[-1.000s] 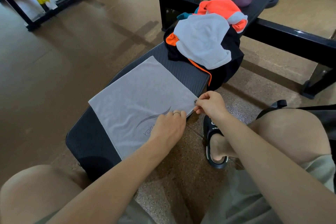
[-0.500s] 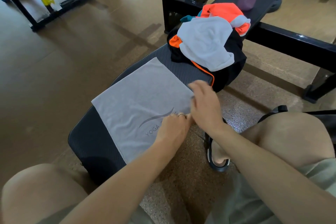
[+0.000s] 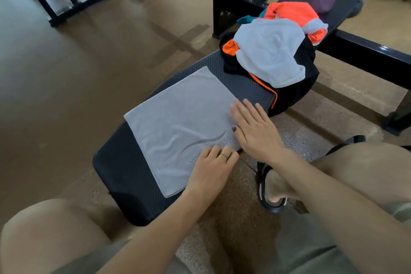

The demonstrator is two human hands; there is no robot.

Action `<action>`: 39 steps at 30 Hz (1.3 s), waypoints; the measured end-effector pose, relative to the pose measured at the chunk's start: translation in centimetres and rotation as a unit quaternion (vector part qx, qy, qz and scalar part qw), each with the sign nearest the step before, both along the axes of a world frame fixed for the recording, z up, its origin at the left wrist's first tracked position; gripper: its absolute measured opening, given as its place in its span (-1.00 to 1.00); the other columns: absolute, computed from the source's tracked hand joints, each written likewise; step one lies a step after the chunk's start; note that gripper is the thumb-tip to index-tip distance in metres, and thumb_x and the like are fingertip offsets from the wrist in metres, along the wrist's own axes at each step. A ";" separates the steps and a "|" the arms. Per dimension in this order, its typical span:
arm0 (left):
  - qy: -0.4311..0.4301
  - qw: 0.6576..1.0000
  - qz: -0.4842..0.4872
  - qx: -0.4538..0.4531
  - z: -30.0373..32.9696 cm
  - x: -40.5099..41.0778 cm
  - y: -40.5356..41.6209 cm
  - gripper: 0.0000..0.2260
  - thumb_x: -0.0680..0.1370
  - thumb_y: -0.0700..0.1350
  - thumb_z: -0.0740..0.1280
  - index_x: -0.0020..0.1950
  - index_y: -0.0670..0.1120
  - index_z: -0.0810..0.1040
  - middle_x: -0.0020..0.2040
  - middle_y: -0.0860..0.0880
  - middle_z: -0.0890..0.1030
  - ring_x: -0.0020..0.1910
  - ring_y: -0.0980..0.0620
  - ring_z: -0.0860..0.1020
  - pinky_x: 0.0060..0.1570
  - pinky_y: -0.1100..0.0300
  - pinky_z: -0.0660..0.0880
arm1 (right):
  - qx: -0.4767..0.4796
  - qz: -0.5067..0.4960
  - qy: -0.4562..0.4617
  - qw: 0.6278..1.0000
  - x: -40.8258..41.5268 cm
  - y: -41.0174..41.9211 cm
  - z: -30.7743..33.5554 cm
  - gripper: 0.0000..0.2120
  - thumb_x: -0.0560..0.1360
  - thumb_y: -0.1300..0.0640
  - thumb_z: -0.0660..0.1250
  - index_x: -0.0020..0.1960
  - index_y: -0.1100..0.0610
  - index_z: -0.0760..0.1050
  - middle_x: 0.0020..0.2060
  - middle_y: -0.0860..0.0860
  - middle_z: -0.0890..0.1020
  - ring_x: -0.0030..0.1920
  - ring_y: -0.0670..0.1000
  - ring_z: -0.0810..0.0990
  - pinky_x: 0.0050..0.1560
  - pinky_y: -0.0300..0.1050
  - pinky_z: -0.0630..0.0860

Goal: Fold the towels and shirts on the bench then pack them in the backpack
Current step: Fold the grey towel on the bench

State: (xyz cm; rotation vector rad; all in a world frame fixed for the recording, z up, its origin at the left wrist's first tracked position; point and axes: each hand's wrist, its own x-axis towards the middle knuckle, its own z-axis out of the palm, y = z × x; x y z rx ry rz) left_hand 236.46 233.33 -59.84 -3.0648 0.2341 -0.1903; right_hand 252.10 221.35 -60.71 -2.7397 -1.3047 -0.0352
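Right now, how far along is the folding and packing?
Early. The grey towel lies folded flat on the bench; the right hand presses it flat while the left hand rests on its near edge. The clothes pile is unfolded. Nothing looks packed.

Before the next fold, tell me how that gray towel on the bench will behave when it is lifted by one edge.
The gray towel will likely droop: it lies flat with soft wrinkles, following the bench pad. It looks thin, so probably light. The right hand lies flat on it and the left hand rests on its near edge, so it may slide if let go.
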 end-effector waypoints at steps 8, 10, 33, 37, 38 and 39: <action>0.050 0.995 -0.014 -0.085 0.2 -5.4 2.8 -0.35 0.44 -0.27 0.45 0.52 -0.12 0.37 0.46 -0.08 0.37 0.38 -0.07 0.33 0.34 0.03 0.50 | -0.015 0.036 0.008 0.999 -1.4 1.1 0.6 -0.42 0.67 -0.12 -0.19 0.64 0.08 -0.03 0.63 0.07 0.05 0.63 0.04 -0.09 0.59 0.12 -0.07; 0.038 0.995 -0.038 -0.082 1.3 -6.1 3.8 -0.39 0.48 -0.24 0.42 0.52 -0.12 0.34 0.44 -0.09 0.39 0.37 -0.06 0.38 0.34 0.06 0.49 | 0.009 0.091 0.002 0.996 -3.8 2.4 1.6 -0.42 0.68 -0.10 -0.15 0.64 0.11 -0.04 0.63 0.07 0.02 0.63 0.05 -0.08 0.60 0.11 -0.08; 0.035 0.997 -0.063 0.025 3.1 -12.3 11.4 -0.80 0.61 -0.15 0.20 0.16 -0.11 0.54 0.10 -0.07 0.64 -0.01 -0.03 0.63 -0.10 0.12 0.58 | 0.058 0.280 0.032 0.958 -14.8 6.1 1.5 -0.45 0.60 -0.08 0.20 0.49 0.21 0.37 0.42 0.11 0.46 0.43 0.10 0.40 0.47 0.05 0.28; -0.007 0.998 -0.057 0.020 4.6 -11.6 12.3 -0.89 0.65 -0.19 0.25 0.07 -0.09 0.56 -0.03 -0.02 0.61 -0.10 -0.01 0.60 -0.13 0.11 0.54 | 0.145 0.215 0.024 0.965 -15.9 7.7 1.2 -0.72 0.61 0.05 0.26 0.25 0.14 0.55 0.14 0.02 0.62 0.14 0.05 0.57 0.17 -0.01 0.49; -0.016 0.998 -0.053 0.018 4.9 -11.4 12.6 -0.89 0.67 -0.16 0.24 0.05 -0.08 0.56 -0.06 -0.01 0.59 -0.13 -0.01 0.59 -0.14 0.10 0.53 | 0.151 0.210 0.017 0.966 -16.0 8.0 1.2 -0.80 0.62 0.07 0.25 0.16 0.11 0.56 0.04 0.00 0.64 0.06 0.05 0.59 0.08 -0.01 0.51; -0.019 0.999 -0.047 0.011 5.2 -11.2 12.9 -0.85 0.69 -0.11 0.21 0.04 -0.08 0.56 -0.08 -0.01 0.58 -0.14 -0.02 0.58 -0.15 0.08 0.52 | 0.153 0.201 0.016 0.967 -16.1 8.3 1.5 -0.83 0.63 0.07 0.23 0.09 0.08 0.57 -0.04 -0.02 0.64 -0.02 0.04 0.60 0.00 -0.02 0.51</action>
